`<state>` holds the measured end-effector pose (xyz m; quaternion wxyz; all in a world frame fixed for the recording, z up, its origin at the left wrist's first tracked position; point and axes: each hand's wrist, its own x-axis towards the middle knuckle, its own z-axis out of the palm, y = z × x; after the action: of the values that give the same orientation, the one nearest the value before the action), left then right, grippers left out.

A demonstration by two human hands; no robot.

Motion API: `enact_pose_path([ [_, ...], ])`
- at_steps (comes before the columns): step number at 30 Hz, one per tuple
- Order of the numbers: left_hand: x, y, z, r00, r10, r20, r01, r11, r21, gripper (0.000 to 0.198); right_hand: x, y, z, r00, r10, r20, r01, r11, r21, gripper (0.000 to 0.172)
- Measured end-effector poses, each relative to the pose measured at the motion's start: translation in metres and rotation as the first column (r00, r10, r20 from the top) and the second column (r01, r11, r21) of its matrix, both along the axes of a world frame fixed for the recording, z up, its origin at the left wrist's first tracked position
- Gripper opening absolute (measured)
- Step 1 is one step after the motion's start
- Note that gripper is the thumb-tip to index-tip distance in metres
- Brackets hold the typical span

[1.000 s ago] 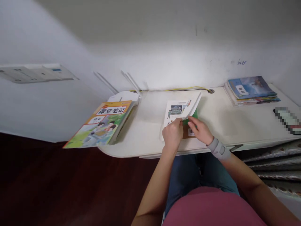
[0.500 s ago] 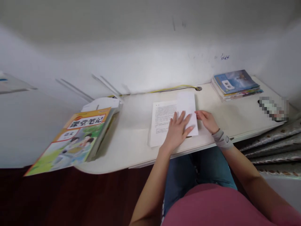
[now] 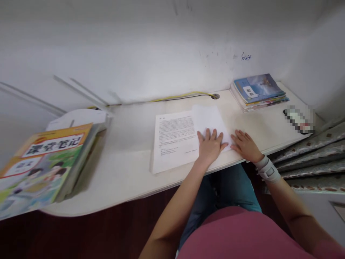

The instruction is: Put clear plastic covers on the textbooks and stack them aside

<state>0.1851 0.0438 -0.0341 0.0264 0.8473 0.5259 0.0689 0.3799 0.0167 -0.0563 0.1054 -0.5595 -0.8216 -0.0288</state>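
White bench [image 3: 129, 172] against pale wall. Open booklet [image 3: 175, 138] lies flat mid-bench; left hand [image 3: 211, 145] spread flat on right page, right hand [image 3: 246, 145] flat just beside, fingers apart, clamping nothing. Thin, floppy paper, likely light; best taken at page edge.

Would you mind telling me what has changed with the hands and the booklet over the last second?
The left hand let go of the page it was pinching and now lies flat, fingers spread, on the open booklet. The picture page has been turned, and a text page shows. The right hand released the page and rests palm down beside it. The book stack, the yellow workbook and the desk stayed put.
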Motion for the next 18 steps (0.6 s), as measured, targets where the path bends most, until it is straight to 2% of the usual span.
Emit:
enact_pose_path([
  [10, 0.023, -0.001, -0.003, 0.998, 0.06, -0.007, -0.061, 0.998, -0.034, 0.057, 0.001, -0.001, 0.0, 0.999, -0.009, -0.044, 0.009, 1.0, -0.004, 0.056],
  [18, 0.025, -0.005, 0.001, 0.998, 0.044, -0.037, -0.046, 0.998, -0.048, 0.059, 0.0, 0.0, 0.0, 0.999, -0.009, -0.034, 0.009, 1.0, -0.011, 0.057],
])
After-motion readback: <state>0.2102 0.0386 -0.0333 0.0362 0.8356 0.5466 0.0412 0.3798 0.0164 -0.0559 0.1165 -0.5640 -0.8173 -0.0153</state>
